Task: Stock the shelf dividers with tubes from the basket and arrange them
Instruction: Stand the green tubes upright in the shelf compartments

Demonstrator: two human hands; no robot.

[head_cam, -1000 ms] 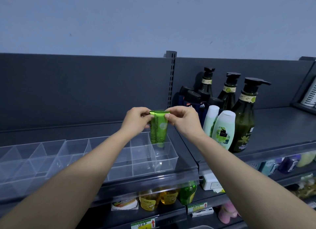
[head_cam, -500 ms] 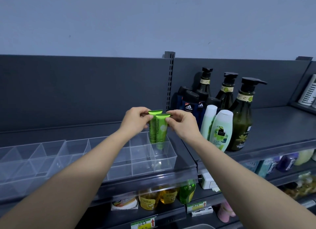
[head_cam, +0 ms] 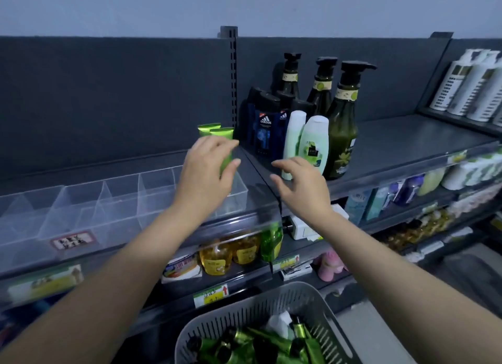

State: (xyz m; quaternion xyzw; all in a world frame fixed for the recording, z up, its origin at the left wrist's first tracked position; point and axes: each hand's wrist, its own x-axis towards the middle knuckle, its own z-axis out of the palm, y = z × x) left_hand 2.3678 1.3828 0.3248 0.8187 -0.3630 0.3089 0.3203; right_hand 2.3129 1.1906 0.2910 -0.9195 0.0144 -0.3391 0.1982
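Hovering at the right end of the clear dividers [head_cam: 122,197], my left grip [head_cam: 209,170] is loosely spread just before two upright green tubes [head_cam: 217,131]; whether it touches them, I cannot tell. My right grip [head_cam: 298,184] is spread, holding nothing. Spare tubes [head_cam: 271,344] lie in the basket [head_cam: 244,317].

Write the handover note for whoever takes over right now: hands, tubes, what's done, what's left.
Left hand: open, in front of the two green tubes; contact unclear.
Right hand: open, holds nothing, over the front of the shelf.
Done: two tubes stand upright in the rightmost compartment of the clear divider.
Left: other compartments show no tubes; more lie in the basket.
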